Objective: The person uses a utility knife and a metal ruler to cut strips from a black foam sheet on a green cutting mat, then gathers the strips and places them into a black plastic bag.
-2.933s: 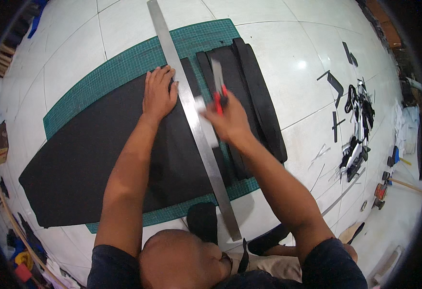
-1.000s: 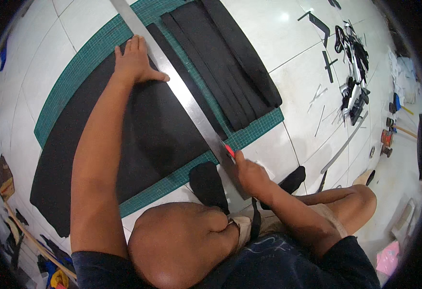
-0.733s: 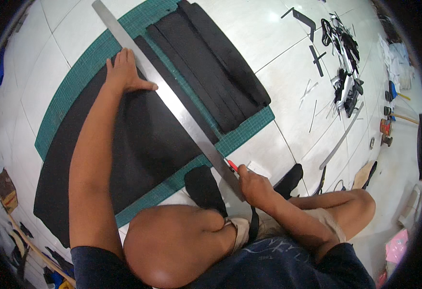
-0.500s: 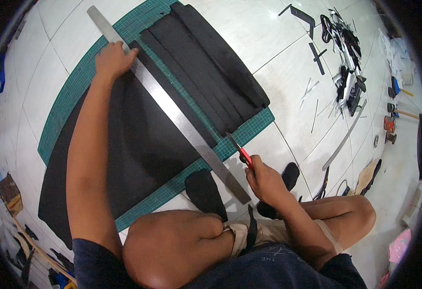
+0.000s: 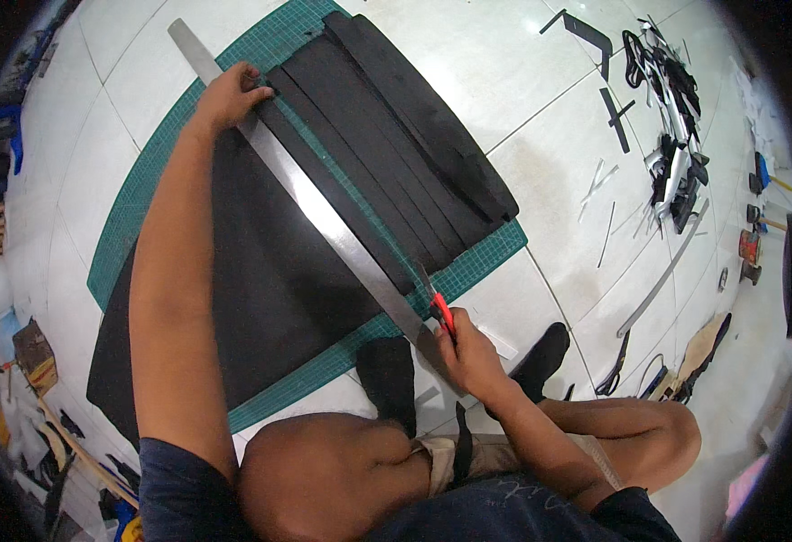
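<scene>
- Flat black sheet (image 5: 274, 262) risks nicks if long silver metal ruler (image 5: 328, 226) slips: left hand (image 5: 232, 97) curled far left, hold unclear.
- Right hand (image 5: 473, 357) grips red-handled knife (image 5: 442, 312); drift endangers layered black stack (image 5: 414, 135).

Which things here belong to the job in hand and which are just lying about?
In the job:
red utility knife, in the right hand
metal straightedge, under the left hand
black sheet
green cutting mat
probably the stacked black pieces

Seemingly lying about:
black-and-white scrap heap
long grey strip
angled black offcut

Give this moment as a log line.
left hand: on metal ruler; right hand: holding red cutter; black sheet: under ruler; green mat: beneath
</scene>
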Demonstrator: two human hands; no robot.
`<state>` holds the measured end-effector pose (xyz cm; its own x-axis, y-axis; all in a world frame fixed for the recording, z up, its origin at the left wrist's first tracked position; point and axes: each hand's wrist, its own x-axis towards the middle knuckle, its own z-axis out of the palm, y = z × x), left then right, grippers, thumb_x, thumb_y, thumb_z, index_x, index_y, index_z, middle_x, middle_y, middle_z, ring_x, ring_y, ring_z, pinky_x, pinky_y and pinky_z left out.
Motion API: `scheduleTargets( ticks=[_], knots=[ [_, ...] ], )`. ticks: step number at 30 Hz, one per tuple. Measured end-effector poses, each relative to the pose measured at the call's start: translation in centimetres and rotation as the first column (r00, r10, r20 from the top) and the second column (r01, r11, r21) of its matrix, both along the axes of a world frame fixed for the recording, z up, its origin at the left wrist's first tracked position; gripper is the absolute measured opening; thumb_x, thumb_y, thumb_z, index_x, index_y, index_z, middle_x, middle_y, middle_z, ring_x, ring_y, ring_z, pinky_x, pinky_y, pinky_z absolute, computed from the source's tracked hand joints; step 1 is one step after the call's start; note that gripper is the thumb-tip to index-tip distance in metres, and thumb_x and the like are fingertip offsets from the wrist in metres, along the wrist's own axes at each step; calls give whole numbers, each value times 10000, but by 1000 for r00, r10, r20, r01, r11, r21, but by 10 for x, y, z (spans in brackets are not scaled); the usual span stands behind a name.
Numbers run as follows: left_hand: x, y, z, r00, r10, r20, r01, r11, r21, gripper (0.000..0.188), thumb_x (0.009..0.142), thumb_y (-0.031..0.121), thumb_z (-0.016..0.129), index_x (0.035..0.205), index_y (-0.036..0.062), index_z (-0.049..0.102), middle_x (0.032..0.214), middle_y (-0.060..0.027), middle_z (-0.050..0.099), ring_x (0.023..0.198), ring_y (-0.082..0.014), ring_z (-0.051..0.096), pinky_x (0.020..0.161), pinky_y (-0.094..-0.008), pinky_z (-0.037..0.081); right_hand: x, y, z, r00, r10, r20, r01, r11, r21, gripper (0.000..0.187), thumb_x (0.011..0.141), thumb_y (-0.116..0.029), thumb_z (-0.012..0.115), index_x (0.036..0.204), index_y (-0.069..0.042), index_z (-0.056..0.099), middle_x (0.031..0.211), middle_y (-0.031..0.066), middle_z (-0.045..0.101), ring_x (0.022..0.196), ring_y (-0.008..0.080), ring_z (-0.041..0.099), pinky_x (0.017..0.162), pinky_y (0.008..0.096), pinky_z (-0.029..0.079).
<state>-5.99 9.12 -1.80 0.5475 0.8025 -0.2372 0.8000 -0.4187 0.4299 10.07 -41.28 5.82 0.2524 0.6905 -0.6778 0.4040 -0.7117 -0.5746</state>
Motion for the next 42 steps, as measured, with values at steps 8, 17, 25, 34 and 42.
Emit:
scheduleTargets(
  ticks=[8, 17, 25, 34, 42],
  knots=[
    [-54, -58, 0, 984, 123, 125, -155, 943, 294, 514, 883, 219, 679, 1341, 19, 557, 1333, -238, 581, 1248, -387, 556, 1068, -438, 438, -4, 25, -10, 1000, 23, 7, -24, 968, 248, 266, 1007, -185, 521, 1193, -14, 438, 913, 305, 628, 869, 504, 623, 723, 549, 467],
    [-74, -138, 1, 989, 145, 32, -148, 968, 201, 610, 970, 334, 585, 1470, 17, 436, 1559, -237, 361, 1460, -417, 311, 1200, -520, 243, -24, 202, -14, 918, 258, 300, -357, 868, 345, 270, 1002, -238, 462, 1128, -2, 429, 870, 320, 668, 820, 515, 659, 765, 605, 500],
    [-51, -120, -40, 971, 176, 161, -229, 876, 425, 497, 979, 262, 532, 1417, 29, 491, 1508, -190, 447, 1437, -401, 352, 1183, -573, 239, -67, 309, -32, 882, 307, 358, -416, 863, 285, 300, 956, -207, 497, 1133, 22, 419, 982, 332, 674, 948, 486, 678, 857, 572, 521],
    [-46, -128, -49, 960, 182, 215, -262, 856, 445, 483, 987, 245, 511, 1424, 38, 500, 1525, -173, 440, 1439, -373, 361, 1210, -543, 186, -70, 346, -61, 860, 308, 406, -433, 862, 264, 360, 972, -260, 523, 1141, 39, 415, 1037, 331, 667, 987, 471, 679, 898, 543, 525],
    [-46, -126, -47, 955, 160, 248, -260, 854, 451, 473, 980, 242, 525, 1404, 32, 517, 1506, -171, 460, 1436, -369, 364, 1205, -550, 193, -68, 360, -44, 843, 338, 419, -455, 864, 217, 403, 958, -275, 568, 1169, 55, 476, 1134, 321, 656, 1094, 435, 660, 950, 530, 506]
  ],
)
